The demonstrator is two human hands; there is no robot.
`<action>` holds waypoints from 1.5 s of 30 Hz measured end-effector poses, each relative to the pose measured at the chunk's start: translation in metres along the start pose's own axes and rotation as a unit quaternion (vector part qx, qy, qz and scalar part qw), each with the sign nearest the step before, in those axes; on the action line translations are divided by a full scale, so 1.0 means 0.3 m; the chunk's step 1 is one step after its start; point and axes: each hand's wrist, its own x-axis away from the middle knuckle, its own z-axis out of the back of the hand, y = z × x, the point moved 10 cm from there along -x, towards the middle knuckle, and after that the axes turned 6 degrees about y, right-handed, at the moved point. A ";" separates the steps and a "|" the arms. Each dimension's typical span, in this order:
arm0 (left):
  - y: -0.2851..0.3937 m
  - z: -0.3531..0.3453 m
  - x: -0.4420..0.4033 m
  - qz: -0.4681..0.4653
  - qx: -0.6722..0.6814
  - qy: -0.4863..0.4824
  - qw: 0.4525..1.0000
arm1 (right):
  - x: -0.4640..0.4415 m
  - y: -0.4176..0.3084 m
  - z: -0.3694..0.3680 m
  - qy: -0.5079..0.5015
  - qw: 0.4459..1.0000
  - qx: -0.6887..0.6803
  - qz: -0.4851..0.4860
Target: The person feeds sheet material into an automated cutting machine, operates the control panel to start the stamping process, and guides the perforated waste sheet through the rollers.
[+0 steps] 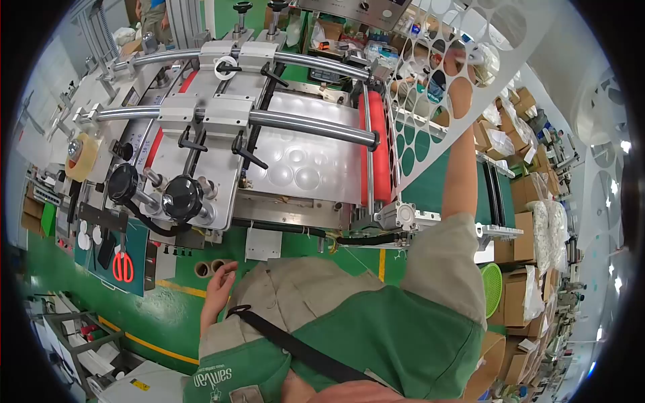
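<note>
My right hand (458, 59) is raised at the upper right, at a white plastic sheet (440, 138) punched with round holes. It appears to grip the web of this sheet; part of the hand shows through a hole and some fingers are hidden. The sheet stretches upward from beside a red roller (376, 148) on the machine. My left hand (218, 290) hangs low beside my body, fingers apart and holding nothing. Left of the roller, round outlines mark the shiny plate (295, 171) of the machine.
Steel rails (309, 127) and black knobs (183, 196) cover the machine's left side. A green conveyor belt (430, 178) runs at the right. Red-handled scissors (123, 266) hang at the lower left. Cardboard boxes (521, 295) line the right. Another person (153, 17) stands at the far upper left.
</note>
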 end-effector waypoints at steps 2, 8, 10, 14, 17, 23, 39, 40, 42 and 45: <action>-0.014 0.003 0.011 0.017 -0.013 -0.001 1.000 | 0.114 0.061 0.021 -0.069 0.996 0.038 -0.028; -0.024 -0.007 0.019 0.035 -0.021 0.002 0.999 | 0.697 0.572 0.017 -0.506 0.816 0.185 -0.209; -0.032 -0.014 0.015 0.027 -0.008 0.002 1.000 | 0.766 0.314 0.079 -0.553 0.711 0.294 -0.322; -0.009 -0.028 0.006 0.025 -0.029 -0.005 0.999 | 0.802 0.449 -0.069 -0.517 0.821 0.215 -0.108; 0.007 -0.038 0.004 0.021 -0.029 -0.010 0.999 | 0.773 0.387 -0.156 -0.404 0.909 0.089 -0.044; -0.004 -0.012 0.029 0.024 -0.031 0.017 0.999 | 0.555 0.215 -0.123 -0.164 0.984 0.011 -0.069; 0.001 0.009 0.024 -0.001 -0.053 0.010 0.999 | 0.031 -0.295 0.007 -0.003 0.976 -0.011 0.219; 0.002 0.007 0.017 -0.004 -0.057 0.007 0.998 | 0.044 -0.200 0.007 -0.022 0.994 -0.005 0.103; 0.020 -0.009 0.014 0.000 -0.066 0.003 0.998 | 0.105 -0.152 0.042 -0.041 0.996 0.042 0.071; 0.016 -0.032 0.006 0.005 -0.089 -0.014 0.996 | 0.248 0.040 0.045 -0.159 0.978 0.136 0.013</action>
